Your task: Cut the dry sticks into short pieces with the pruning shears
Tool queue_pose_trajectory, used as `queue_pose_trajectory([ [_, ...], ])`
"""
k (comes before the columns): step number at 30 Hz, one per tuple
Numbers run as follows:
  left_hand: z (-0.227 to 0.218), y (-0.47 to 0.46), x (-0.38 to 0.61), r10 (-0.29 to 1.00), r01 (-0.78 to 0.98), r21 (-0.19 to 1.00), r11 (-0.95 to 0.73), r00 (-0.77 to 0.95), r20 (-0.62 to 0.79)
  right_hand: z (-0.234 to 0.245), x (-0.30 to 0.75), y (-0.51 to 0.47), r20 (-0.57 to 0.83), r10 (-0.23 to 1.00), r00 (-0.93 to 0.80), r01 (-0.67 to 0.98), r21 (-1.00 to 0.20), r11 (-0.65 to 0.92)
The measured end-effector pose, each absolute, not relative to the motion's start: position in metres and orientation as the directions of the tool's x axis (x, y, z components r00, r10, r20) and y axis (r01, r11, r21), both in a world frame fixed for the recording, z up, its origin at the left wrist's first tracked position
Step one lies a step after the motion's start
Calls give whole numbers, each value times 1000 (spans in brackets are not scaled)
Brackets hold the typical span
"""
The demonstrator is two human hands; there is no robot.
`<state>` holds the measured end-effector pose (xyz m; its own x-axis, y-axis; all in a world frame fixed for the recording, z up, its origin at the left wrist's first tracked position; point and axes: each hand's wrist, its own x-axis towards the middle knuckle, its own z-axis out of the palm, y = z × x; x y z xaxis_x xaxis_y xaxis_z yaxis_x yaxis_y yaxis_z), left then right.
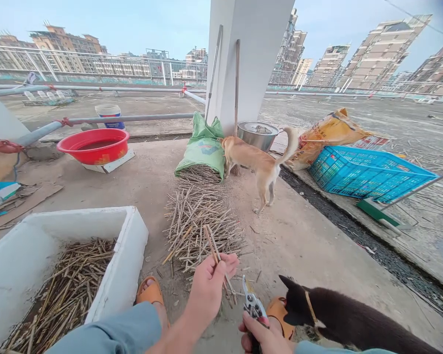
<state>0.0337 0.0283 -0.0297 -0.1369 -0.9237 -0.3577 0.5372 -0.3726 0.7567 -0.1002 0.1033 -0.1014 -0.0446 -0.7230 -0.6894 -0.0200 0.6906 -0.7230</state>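
A few thin dry sticks (213,246) are pinched in my left hand (209,282), between thumb and fingers, their ends poking out above and below. My right hand (260,334) grips a pair of pruning shears (254,306) just to the right, blades pointing up and apart. Beyond my hands a heap of cut sticks (203,216) spreads over the concrete. It runs back to the mouth of a light green woven sack (203,152) lying on its side. On the left, a white foam box (121,255) holds many more short sticks (68,275).
A black dog (350,314) with a collar stands close by my right hand. A tan dog (254,164) sniffs at the sack. A red basin (94,147) stands at back left, a blue crate (369,172) at right, and a metal pot (256,135) beside the pillar (239,73).
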Motion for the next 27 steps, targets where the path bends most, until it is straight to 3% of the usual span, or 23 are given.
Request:
queue_pose_trajectory([
  [3,-32,27,35,-876,485,731,-479,-208,-436,-93,-106,98,-792,-610,27,344,-566,749],
  [9,-33,28,36,-813,333,753,-568,-371,-449,-46,-118,86,-622,-735,271,549,-527,648],
  [14,-26,29,37,-783,191,814,-549,-457,-421,-19,-113,79,-472,-706,528,547,-446,708],
  [21,-24,30,37,-780,37,881,-472,-483,-398,-21,-118,77,-456,-720,523,541,-475,694],
  [27,-24,31,35,-786,-53,879,-475,-423,-450,-27,-114,78,-500,-679,538,557,-394,731],
])
